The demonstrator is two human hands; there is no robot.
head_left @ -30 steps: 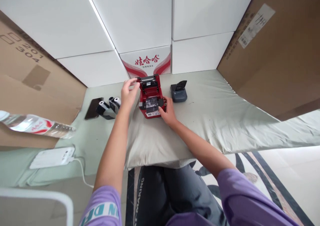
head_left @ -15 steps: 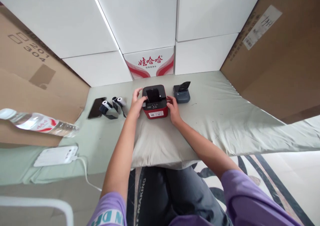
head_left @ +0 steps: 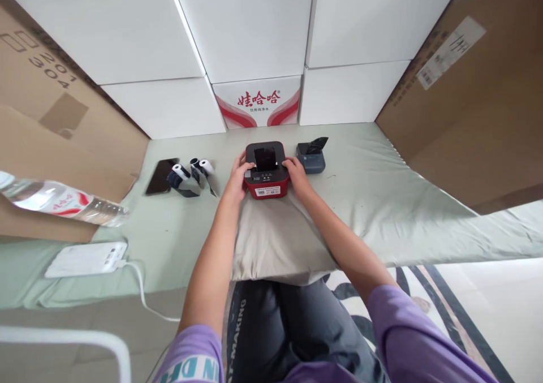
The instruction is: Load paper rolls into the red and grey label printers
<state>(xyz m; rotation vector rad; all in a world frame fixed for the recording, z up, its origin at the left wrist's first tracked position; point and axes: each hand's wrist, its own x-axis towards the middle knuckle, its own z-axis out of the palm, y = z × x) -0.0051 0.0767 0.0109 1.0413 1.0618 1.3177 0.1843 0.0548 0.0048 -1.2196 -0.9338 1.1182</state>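
Note:
A small red printer with a black lid (head_left: 266, 171) sits on a pale green cloth-covered surface (head_left: 373, 202), its lid down. My left hand (head_left: 237, 178) grips its left side, thumb on the top edge. My right hand (head_left: 297, 176) grips its right side. Just right of it stands a smaller dark grey printer (head_left: 311, 156) with its flap raised. To the left lie paper rolls in dark holders (head_left: 190, 175) and a dark phone (head_left: 160, 175).
White boxes (head_left: 254, 26) stack behind, one with red print (head_left: 258, 101). Brown cartons stand at left (head_left: 46, 106) and right (head_left: 475, 100). A plastic water bottle (head_left: 59, 202) lies at left, a white power bank (head_left: 87, 258) with a cable below it.
The red printer's lid, open one second ago, has been shut. Both hands moved from lid and front to the printer's two sides.

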